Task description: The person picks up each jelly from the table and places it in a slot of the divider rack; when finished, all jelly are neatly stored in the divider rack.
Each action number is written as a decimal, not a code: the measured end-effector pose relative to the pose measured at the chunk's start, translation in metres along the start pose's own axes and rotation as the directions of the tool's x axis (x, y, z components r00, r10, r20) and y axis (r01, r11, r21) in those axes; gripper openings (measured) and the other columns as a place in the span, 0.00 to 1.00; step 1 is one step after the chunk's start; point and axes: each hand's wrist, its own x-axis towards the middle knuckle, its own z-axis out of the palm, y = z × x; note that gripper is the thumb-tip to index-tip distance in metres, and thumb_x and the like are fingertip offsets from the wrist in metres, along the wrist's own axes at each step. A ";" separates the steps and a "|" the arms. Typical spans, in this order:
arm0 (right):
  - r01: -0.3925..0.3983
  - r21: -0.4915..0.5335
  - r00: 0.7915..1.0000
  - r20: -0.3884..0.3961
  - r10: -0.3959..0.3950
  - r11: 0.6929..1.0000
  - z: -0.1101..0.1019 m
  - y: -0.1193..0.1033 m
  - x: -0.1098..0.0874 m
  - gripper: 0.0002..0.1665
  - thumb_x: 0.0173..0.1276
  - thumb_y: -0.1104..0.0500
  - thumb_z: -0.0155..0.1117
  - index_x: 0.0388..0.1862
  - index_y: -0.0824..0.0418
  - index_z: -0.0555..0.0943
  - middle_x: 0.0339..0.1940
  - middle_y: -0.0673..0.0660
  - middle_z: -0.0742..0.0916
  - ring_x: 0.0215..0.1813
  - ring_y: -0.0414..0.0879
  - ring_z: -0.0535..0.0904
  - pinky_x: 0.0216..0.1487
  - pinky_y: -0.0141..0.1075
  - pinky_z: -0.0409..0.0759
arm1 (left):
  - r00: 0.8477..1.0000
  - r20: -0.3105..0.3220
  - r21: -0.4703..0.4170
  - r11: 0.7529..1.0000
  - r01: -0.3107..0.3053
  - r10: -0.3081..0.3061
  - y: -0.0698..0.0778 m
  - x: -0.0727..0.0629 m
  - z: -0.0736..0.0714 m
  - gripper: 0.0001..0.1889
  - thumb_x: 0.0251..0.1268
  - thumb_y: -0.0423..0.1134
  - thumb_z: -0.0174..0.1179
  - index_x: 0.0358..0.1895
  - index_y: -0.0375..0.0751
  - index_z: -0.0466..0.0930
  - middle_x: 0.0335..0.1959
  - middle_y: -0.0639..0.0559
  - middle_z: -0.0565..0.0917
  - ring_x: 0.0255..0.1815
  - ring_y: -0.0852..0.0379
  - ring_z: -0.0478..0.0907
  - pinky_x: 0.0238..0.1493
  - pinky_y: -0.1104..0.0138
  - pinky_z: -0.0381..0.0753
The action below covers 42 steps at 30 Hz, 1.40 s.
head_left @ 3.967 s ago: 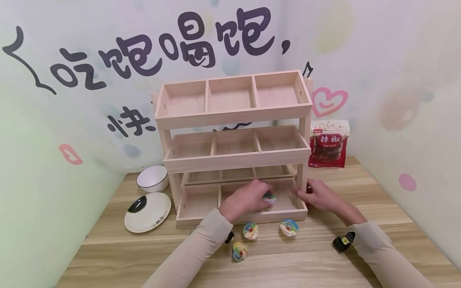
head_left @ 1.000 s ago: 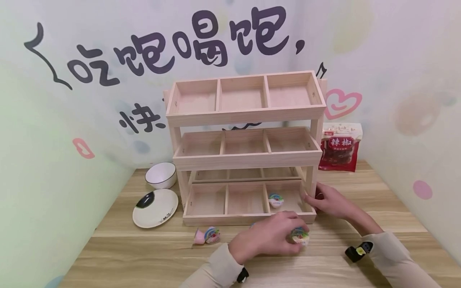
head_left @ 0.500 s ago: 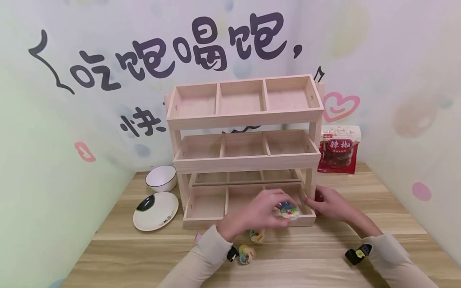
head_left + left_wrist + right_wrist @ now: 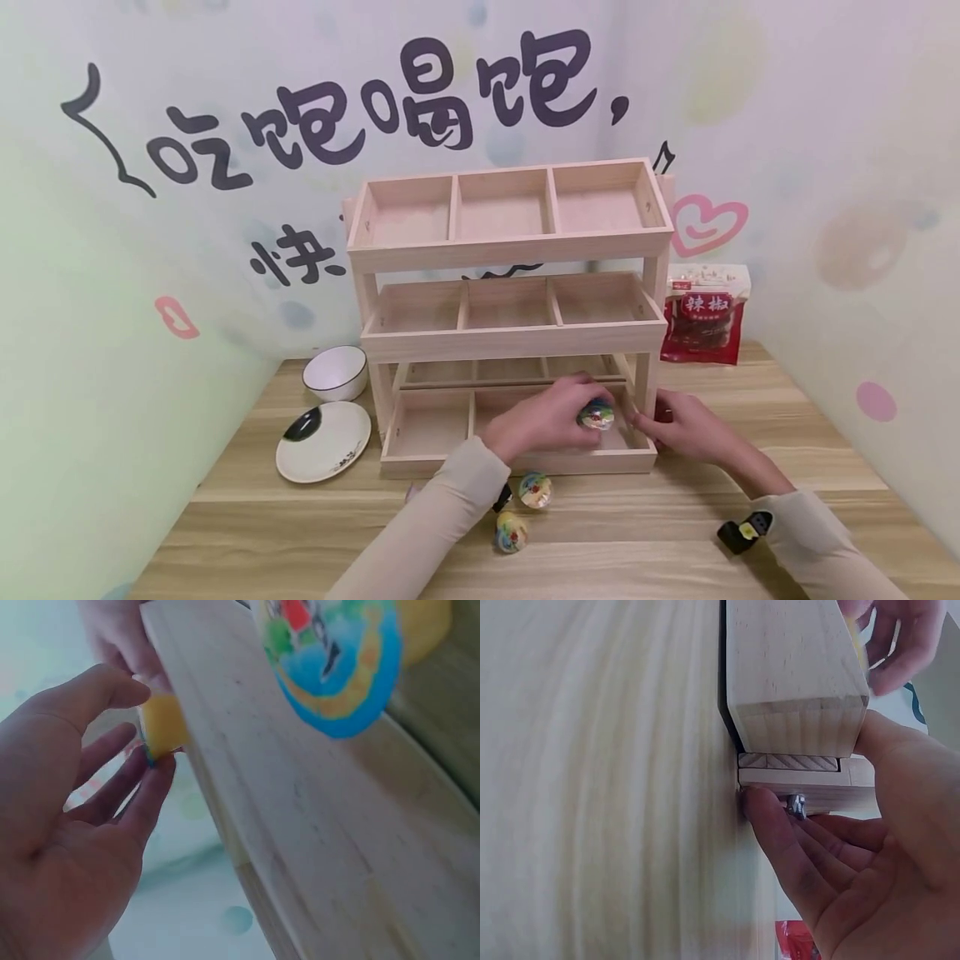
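My left hand [image 4: 551, 417] pinches a jelly cup [image 4: 597, 414] with a colourful lid over the bottom tray's right compartment. In the left wrist view the cup's yellow body [image 4: 163, 724] shows between thumb and fingers. On the right, my right hand [image 4: 686, 425] grips the lower side of the wooden three-tier rack [image 4: 510, 342]; in the right wrist view its fingers [image 4: 780, 832] curl by a metal bolt [image 4: 796, 806]. Two more jelly cups, one nearer the rack [image 4: 535, 491] and one in front of it [image 4: 512, 532], lie on the table. The left forearm nearly covers a pink cup [image 4: 411, 492].
A white bowl [image 4: 335, 372] and a plate [image 4: 324, 442] with a black patch stand left of the rack. Behind its right side leans a red and white food bag [image 4: 705, 312]. The wooden table [image 4: 247, 533] meets printed walls on both sides.
My left hand has picked up a jelly cup from the table and raised it to the bottom right compartment. The cup seen there one second ago is hidden now. My right hand stays put.
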 end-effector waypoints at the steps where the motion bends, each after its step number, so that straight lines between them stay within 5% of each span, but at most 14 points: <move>1: 0.002 0.000 1.000 0.002 -0.002 1.000 0.000 0.000 0.000 0.33 0.80 0.51 0.68 0.74 0.69 0.74 0.44 0.59 0.89 0.39 0.47 0.82 0.33 0.36 0.84 | 1.000 0.008 0.021 1.000 0.002 -0.002 0.000 0.003 0.001 0.25 0.69 0.41 0.72 0.68 0.43 0.82 0.63 0.51 0.82 0.55 0.63 0.78 0.56 0.78 0.79; 9: 0.032 0.000 0.999 -0.003 -0.032 1.000 0.000 0.001 0.000 0.31 0.80 0.51 0.69 0.72 0.69 0.76 0.43 0.58 0.89 0.38 0.46 0.82 0.32 0.35 0.84 | 0.999 0.047 0.097 0.995 -0.012 0.008 0.002 0.016 0.009 0.22 0.69 0.42 0.71 0.64 0.44 0.85 0.59 0.49 0.81 0.51 0.63 0.75 0.49 0.78 0.76; 14: 0.038 0.004 0.999 -0.005 -0.038 0.999 -0.001 0.000 0.000 0.31 0.81 0.51 0.68 0.71 0.70 0.76 0.47 0.60 0.90 0.40 0.45 0.82 0.34 0.35 0.84 | 0.998 0.059 0.099 0.995 -0.024 0.018 -0.002 0.021 0.018 0.20 0.73 0.44 0.72 0.63 0.44 0.86 0.59 0.50 0.85 0.56 0.60 0.81 0.58 0.77 0.78; 24: 0.052 0.014 0.999 -0.016 -0.052 0.999 0.000 -0.001 0.000 0.29 0.80 0.54 0.69 0.70 0.72 0.77 0.48 0.62 0.91 0.41 0.46 0.84 0.35 0.35 0.85 | 0.997 0.080 0.039 0.999 -0.012 0.009 -0.012 0.019 0.022 0.20 0.79 0.46 0.67 0.69 0.46 0.83 0.62 0.56 0.88 0.56 0.65 0.82 0.59 0.76 0.79; 42: 0.027 0.001 1.000 -0.012 -0.027 1.000 0.000 -0.002 -0.001 0.32 0.80 0.52 0.68 0.72 0.72 0.76 0.52 0.64 0.91 0.45 0.47 0.84 0.37 0.34 0.85 | 0.998 0.061 0.034 0.999 -0.030 0.028 -0.018 0.013 0.028 0.24 0.77 0.42 0.70 0.71 0.45 0.80 0.60 0.55 0.87 0.55 0.65 0.82 0.60 0.77 0.79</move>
